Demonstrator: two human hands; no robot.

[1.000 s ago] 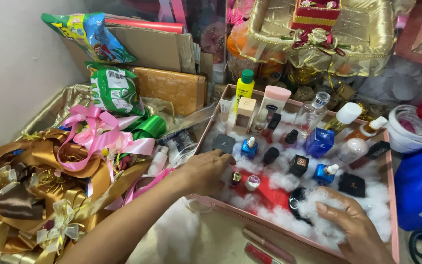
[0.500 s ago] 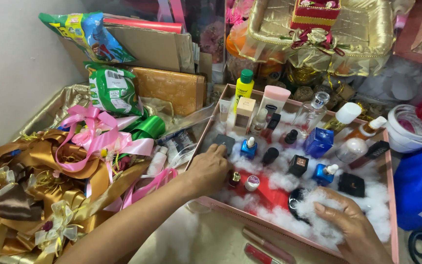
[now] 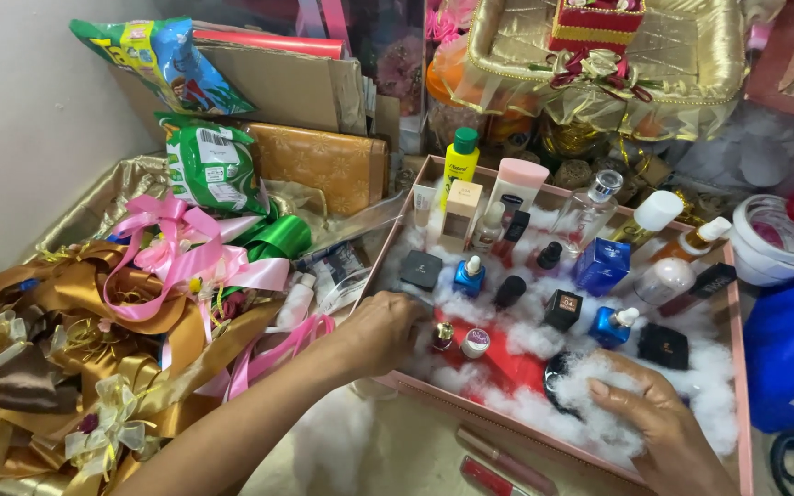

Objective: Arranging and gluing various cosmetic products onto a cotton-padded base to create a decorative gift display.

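A shallow pink tray (image 3: 744, 367) lined with white cotton fluff (image 3: 691, 367) holds several small cosmetic bottles, boxes and compacts. My left hand (image 3: 383, 331) rests at the tray's front left corner, its fingers curled into the fluff next to two small round-capped items (image 3: 459, 340). My right hand (image 3: 659, 418) lies palm down on the fluff at the front right, close to a round black compact (image 3: 558, 372). Neither hand lifts anything. A red patch (image 3: 498, 354) shows under the fluff between the hands.
A heap of gold, brown and pink ribbons (image 3: 112, 331) lies to the left. Snack bags (image 3: 209, 165), cardboard and a gold box (image 3: 323, 165) stand behind. A gold fabric tray (image 3: 691, 55) sits at the back, a white tape roll (image 3: 774, 243) at right, two lipstick tubes (image 3: 503, 464) in front.
My right hand has slid a little up and left over the fluff toward the black compact. My left hand stays at the tray's front left corner.
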